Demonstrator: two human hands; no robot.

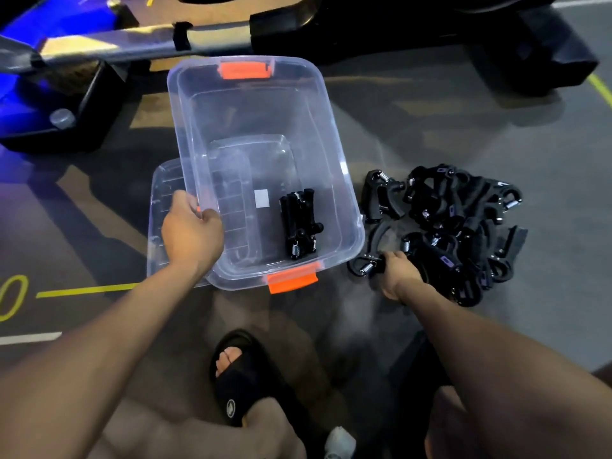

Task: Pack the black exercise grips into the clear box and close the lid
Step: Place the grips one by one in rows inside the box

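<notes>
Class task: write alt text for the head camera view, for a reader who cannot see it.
A person's left hand grips the rim of an open clear box holding a few black grips, while the right hand grasps one from the pile of grips on the floor. The lid lies under the box.

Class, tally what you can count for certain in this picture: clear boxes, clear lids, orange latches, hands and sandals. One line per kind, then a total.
Clear box: 1
Clear lid: 1
Orange latches: 2
Hands, left hand and right hand: 2
Black sandal: 1
Total: 7
</notes>
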